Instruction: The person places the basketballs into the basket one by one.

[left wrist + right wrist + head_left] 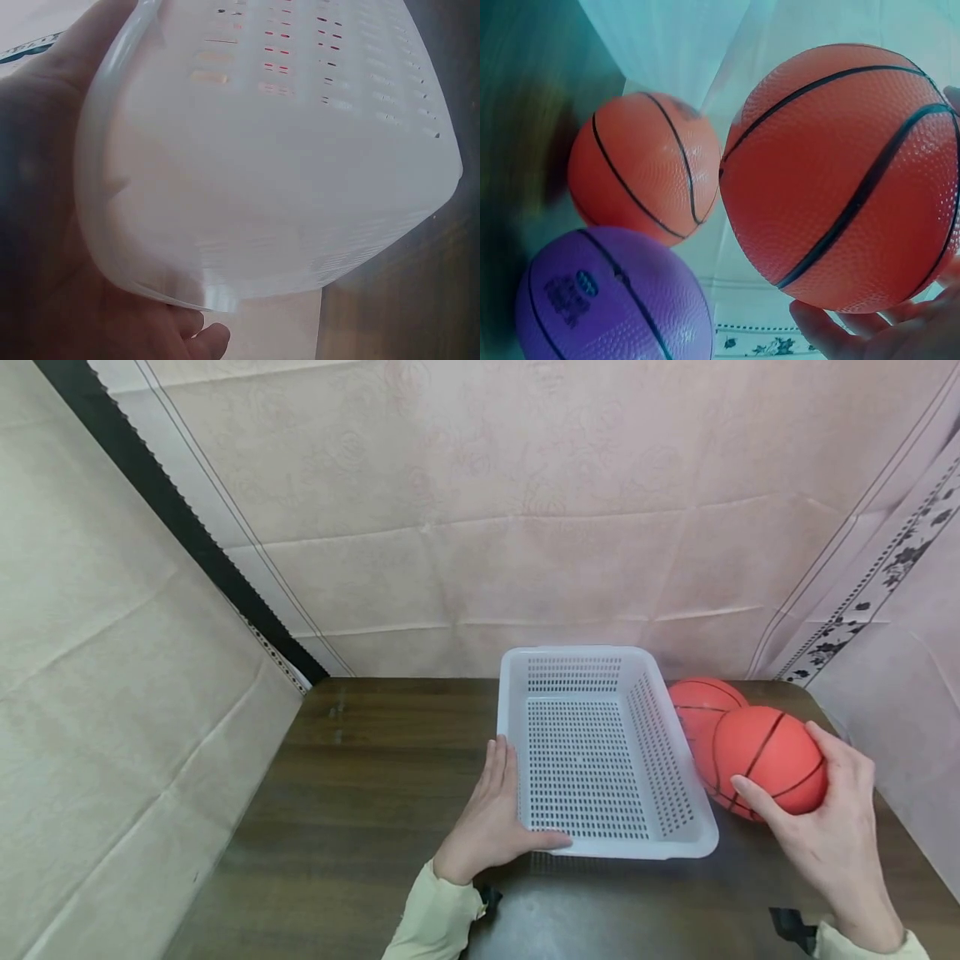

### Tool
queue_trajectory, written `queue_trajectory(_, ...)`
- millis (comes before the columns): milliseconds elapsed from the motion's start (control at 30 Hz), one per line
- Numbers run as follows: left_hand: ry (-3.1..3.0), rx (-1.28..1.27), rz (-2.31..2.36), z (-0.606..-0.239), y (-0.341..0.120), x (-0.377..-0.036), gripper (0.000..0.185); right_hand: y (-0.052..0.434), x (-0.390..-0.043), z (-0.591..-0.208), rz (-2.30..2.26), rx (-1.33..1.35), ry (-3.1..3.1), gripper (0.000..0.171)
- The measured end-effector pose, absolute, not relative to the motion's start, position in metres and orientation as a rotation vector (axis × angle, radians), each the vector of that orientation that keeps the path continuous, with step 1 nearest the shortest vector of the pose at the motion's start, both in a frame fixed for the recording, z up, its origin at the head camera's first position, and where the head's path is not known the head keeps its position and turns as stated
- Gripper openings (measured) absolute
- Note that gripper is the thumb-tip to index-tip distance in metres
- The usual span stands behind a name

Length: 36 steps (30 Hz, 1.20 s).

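Note:
A white plastic basket with slotted walls stands on the dark wooden table. My left hand grips its near left corner, thumb over the front rim and fingers along the left side; in the left wrist view the hand lies along the basket rim. To the right of the basket my right hand holds a red-orange toy basketball, thumb on the near side and fingers round the right. In the right wrist view, fingers support this ball.
Behind the held ball, an orange toy basketball sits close to the basket's right side. A purple ball, seen only in the right wrist view, lies beside the orange one. Pale cloth hangs behind the table and along both sides.

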<state>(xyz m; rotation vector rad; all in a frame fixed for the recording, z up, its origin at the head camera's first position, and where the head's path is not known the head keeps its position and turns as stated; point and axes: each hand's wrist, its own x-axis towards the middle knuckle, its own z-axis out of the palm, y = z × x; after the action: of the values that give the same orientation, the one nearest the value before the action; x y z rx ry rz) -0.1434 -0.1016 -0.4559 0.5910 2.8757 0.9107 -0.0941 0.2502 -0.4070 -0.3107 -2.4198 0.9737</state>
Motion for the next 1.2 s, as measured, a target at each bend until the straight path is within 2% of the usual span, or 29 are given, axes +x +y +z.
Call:
queue_trajectory(300,2.882,0.597,0.912,-0.456,-0.101,-0.143,0.137,0.241,-0.098,-0.407,0.995,-0.179,-2.413,0.102)
queue_trajectory(1200,2.850,0.564,0.978,-0.456,-0.101,-0.143,0.135,0.210,-0.103,-0.411,1.066,0.183,-2.479,0.104)
